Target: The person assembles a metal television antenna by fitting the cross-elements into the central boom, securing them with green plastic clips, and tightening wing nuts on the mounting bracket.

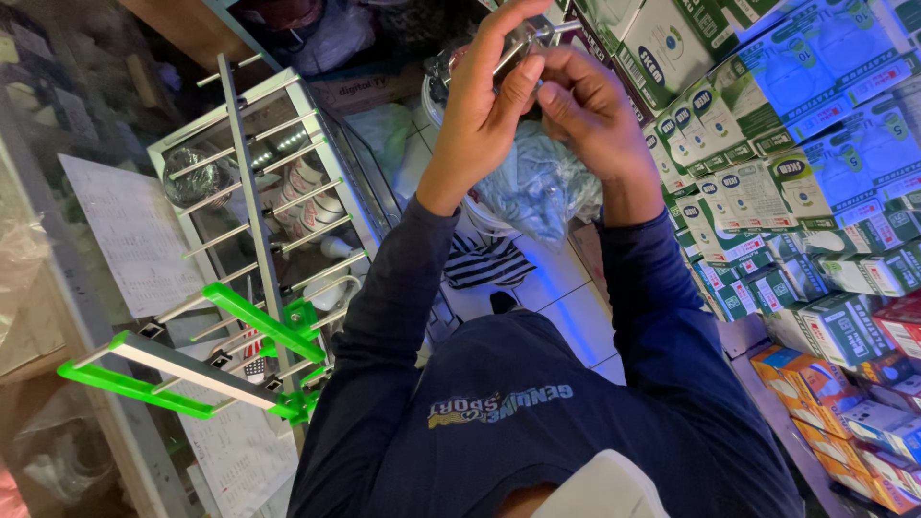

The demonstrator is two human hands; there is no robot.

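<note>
Metal is what I am gripping: my left hand (484, 110) and right hand (587, 113) are pinching a small shiny metal part (526, 40) above a clear plastic bag (537, 187). I am probably assembling it; steady, aligned fingers are needed.

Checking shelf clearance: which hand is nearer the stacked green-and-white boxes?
Right. The right hand is just beside the green-and-white boxes; the left hand lies beyond it, both pinching a metal part.

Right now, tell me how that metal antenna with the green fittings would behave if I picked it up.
The antenna is probably light for its size, being thin rods on one slim boom. It is likely stiff along the boom, though the thin cross rods look bendable. Its length and spread suggest it would swing awkwardly and could snag on the nearby glass cabinet.
</note>
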